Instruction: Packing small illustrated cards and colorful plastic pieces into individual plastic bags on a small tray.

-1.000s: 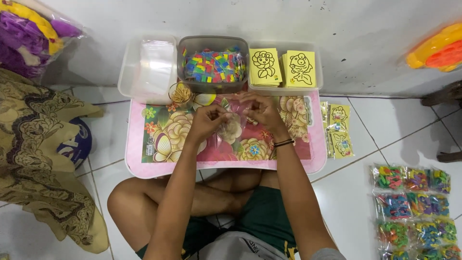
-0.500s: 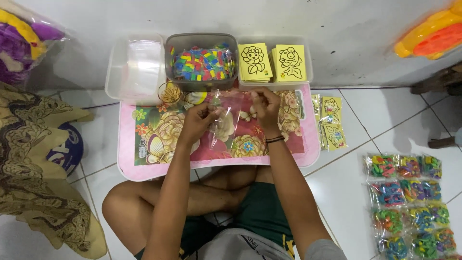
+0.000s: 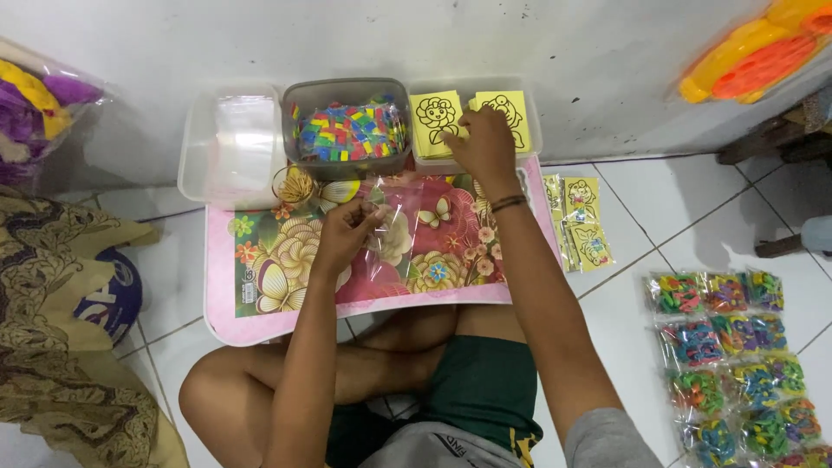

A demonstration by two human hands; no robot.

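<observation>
Floral table (image 3: 260, 260): left hand (image 3: 345, 234) pinches one clear bag (image 3: 394, 230), right hand (image 3: 482, 146) grips two yellow cards (image 3: 468, 117)

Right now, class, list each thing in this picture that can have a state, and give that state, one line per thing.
left hand: pinching a clear plastic bag
clear plastic bag: held up over the lap table, looks empty
right hand: reaching onto the yellow cards
yellow cards: stacked in an open tub
grey tub: open, full of coloured pieces
clear tub: open, holding clear bags
packed bags: filled, laid in rows on the floor
</observation>
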